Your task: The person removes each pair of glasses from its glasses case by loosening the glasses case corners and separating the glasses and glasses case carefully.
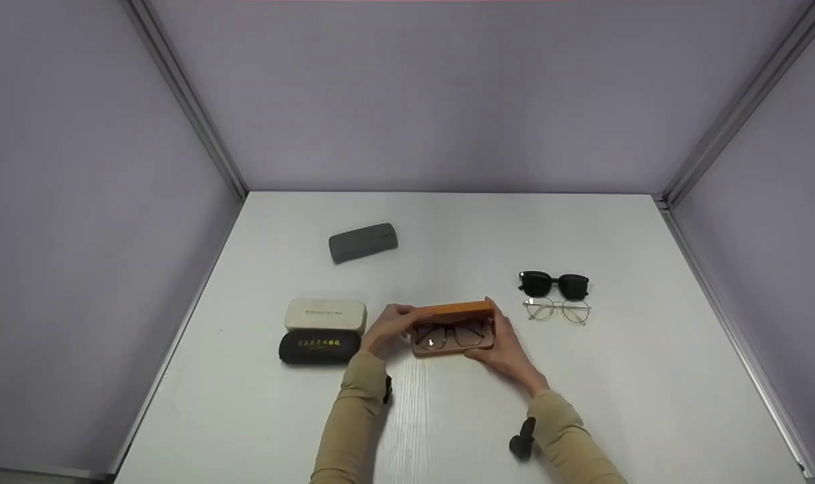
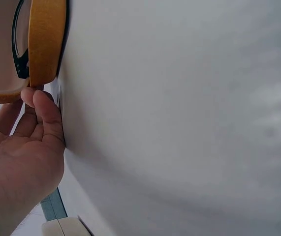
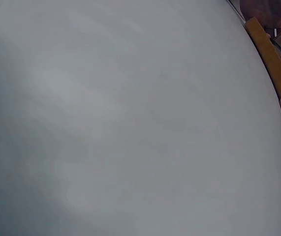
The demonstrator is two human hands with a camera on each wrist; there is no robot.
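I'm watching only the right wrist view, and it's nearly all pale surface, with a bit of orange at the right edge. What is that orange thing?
Observer: The head view shows it is a box-shaped orange glasses case, standing open with a pair of dark-framed eyeglasses inside.

Visitor: Oh, nice! Are there any more glasses around that I'm missing?

Observer: Yes, two pairs lie on the flat white table, to the right of the case in the head view: black-framed sunglasses with dark lenses and, just below them in that picture, thin light-framed eyeglasses with clear lenses.
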